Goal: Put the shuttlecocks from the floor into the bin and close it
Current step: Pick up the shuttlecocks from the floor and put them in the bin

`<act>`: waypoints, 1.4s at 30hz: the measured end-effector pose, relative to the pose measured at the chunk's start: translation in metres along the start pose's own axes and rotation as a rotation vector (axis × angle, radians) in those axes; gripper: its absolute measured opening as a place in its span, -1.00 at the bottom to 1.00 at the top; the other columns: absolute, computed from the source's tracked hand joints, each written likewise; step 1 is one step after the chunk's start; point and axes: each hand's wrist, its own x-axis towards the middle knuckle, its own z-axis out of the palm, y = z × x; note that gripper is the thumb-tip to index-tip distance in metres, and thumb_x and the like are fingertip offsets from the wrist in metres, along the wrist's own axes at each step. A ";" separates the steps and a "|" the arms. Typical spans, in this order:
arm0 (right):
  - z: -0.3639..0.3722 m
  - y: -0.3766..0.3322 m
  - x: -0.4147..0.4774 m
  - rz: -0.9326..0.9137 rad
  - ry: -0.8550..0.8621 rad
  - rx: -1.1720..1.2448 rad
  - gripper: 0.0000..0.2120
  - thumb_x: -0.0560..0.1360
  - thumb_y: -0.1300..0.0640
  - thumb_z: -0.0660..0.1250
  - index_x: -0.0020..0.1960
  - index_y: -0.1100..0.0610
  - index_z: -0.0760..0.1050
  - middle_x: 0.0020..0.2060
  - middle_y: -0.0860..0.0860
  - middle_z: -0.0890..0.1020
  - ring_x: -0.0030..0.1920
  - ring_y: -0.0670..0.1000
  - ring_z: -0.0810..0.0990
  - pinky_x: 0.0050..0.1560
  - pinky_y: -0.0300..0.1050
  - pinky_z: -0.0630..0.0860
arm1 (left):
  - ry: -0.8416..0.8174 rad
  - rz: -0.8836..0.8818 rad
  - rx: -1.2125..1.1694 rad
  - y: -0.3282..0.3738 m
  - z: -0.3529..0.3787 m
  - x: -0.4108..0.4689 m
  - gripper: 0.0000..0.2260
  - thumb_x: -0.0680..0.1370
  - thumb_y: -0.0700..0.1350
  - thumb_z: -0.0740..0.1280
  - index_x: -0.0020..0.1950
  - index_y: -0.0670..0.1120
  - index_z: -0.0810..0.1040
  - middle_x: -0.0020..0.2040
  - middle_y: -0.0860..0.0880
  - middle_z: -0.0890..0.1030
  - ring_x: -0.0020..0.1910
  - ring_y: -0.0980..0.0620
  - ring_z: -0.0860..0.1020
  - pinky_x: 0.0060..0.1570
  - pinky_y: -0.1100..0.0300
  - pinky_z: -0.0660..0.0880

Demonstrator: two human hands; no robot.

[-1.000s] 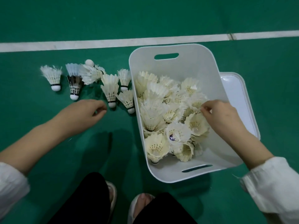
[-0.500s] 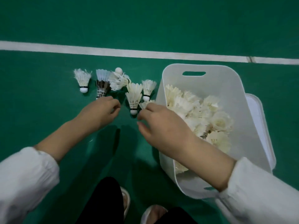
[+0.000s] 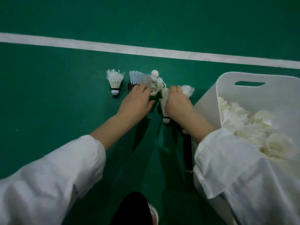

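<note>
Several white feather shuttlecocks lie on the green floor left of the white bin (image 3: 209,98). One shuttlecock (image 3: 115,81) stands apart at the far left. My left hand (image 3: 136,102) curls its fingers over a dark-based shuttlecock (image 3: 137,77) and a tipped one (image 3: 154,80) with its cork up. My right hand (image 3: 177,103) grips a shuttlecock (image 3: 165,113) whose cork points toward me, with another's feathers (image 3: 188,90) showing past its knuckles. The bin holds a heap of shuttlecocks (image 3: 243,125), and my right sleeve covers its near part. The bin's lid is not in view.
A white court line (image 3: 146,49) crosses the floor beyond the shuttlecocks. My dark trouser leg (image 3: 131,208) and a shoe (image 3: 154,215) are at the bottom middle, between my two white sleeves.
My right hand left the bin, crossed to the floor shuttlecocks and closed on some. My left hand reached forward onto the cluster. The view shifted so the bin sits farther right.
</note>
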 end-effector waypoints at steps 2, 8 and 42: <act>-0.001 0.002 0.005 0.057 -0.026 0.019 -0.64 0.50 0.30 0.16 0.28 0.30 0.21 0.28 0.21 0.27 0.24 0.25 0.40 0.16 0.06 0.38 | 0.004 -0.005 0.009 0.001 0.006 0.006 -0.64 0.56 -0.04 0.22 0.28 -0.21 0.41 0.20 -0.16 0.44 0.17 -0.13 0.37 0.19 0.07 0.30; 0.004 0.003 0.000 0.006 -0.088 -0.026 -0.77 0.52 0.17 0.21 0.13 0.23 0.46 0.12 0.18 0.44 0.10 0.22 0.51 0.07 0.00 0.45 | 0.027 -0.015 0.013 -0.001 0.015 0.015 -0.69 0.57 0.01 0.22 0.24 -0.12 0.45 0.17 -0.10 0.48 0.15 -0.07 0.37 0.10 0.08 0.34; -0.027 0.004 -0.100 0.021 0.360 0.775 -0.84 0.52 0.11 0.29 -0.24 0.00 0.40 -0.28 -0.12 0.54 -0.16 -0.01 0.58 -0.17 -0.22 0.42 | 0.152 -0.590 -1.191 -0.021 -0.051 -0.091 -0.81 0.63 -0.26 0.06 -0.15 -0.09 0.34 -0.16 -0.06 0.45 -0.26 0.15 0.52 -0.46 0.20 0.58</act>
